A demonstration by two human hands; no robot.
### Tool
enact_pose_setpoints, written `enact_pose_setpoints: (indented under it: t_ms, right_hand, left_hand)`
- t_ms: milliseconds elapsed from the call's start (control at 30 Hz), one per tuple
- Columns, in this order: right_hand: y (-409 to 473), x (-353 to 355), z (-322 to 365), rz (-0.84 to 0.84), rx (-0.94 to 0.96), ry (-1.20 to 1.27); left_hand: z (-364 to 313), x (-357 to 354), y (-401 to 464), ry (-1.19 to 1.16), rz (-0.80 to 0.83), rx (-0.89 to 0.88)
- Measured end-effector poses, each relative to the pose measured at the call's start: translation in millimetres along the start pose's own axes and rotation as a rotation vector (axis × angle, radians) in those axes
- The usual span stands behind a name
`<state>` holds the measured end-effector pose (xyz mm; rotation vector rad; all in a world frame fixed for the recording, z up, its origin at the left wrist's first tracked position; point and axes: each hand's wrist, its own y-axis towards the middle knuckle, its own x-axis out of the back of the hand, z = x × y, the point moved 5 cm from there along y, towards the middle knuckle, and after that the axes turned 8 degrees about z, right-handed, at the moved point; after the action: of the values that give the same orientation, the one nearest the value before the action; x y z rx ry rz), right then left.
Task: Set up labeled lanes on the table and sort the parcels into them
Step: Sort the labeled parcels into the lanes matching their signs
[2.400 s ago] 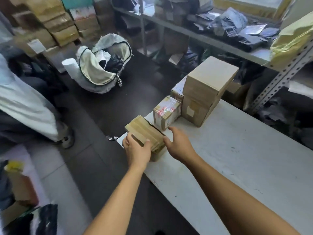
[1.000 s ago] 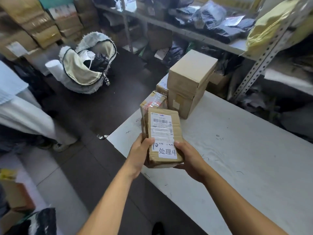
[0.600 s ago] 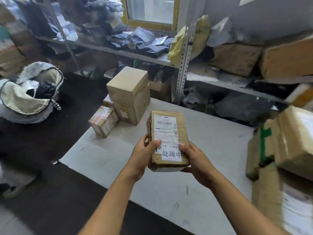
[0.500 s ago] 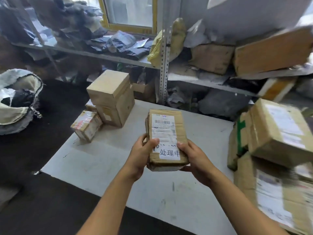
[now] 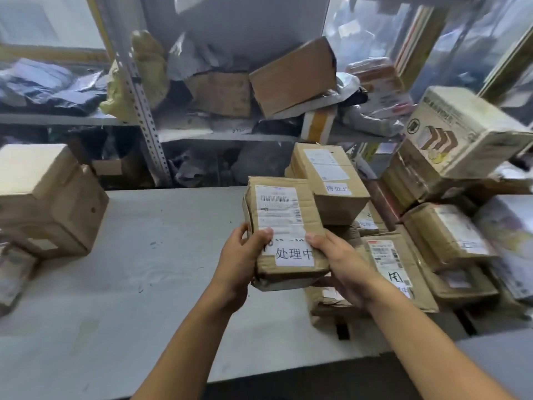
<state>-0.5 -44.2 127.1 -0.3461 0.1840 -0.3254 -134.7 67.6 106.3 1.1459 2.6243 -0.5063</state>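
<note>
I hold a flat brown cardboard parcel (image 5: pixel 284 226) above the white table (image 5: pixel 144 284), its face turned up. It carries a barcode shipping label and a white sticker with handwritten characters. My left hand (image 5: pixel 239 255) grips its left edge, thumb on top. My right hand (image 5: pixel 340 264) grips the right edge, thumb on the sticker's corner. Just behind it stands a taller labelled parcel (image 5: pixel 328 180). A flat labelled parcel (image 5: pixel 395 272) lies on the table under my right wrist.
A heap of cardboard parcels (image 5: pixel 450 235) fills the table's right side, topped by a pale printed box (image 5: pixel 467 128). A large plain box (image 5: pixel 49 197) stands at the left. Metal shelving (image 5: pixel 141 111) crammed with bags and boxes runs behind the table.
I lifted the parcel from the table's left corner and turned its label up. My view has swung right, bringing the parcel heap on the right into sight.
</note>
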Motion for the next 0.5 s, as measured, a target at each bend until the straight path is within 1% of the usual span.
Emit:
enact_pose_setpoints:
  t_ms: [200, 367, 500]
  right_hand:
    - [-42, 44, 3, -0.074, 0.043, 0.045]
    - [-70, 90, 7, -0.036, 0.102, 0.159]
    - [-85, 142, 10, -0.021, 0.111, 0.143]
  left_hand:
    - [11, -58, 1, 0.006, 0.097, 0.012]
    - [18, -112, 7, 0.016, 0.148, -0.006]
    - [31, -165, 16, 0.006, 0.131, -0.019]
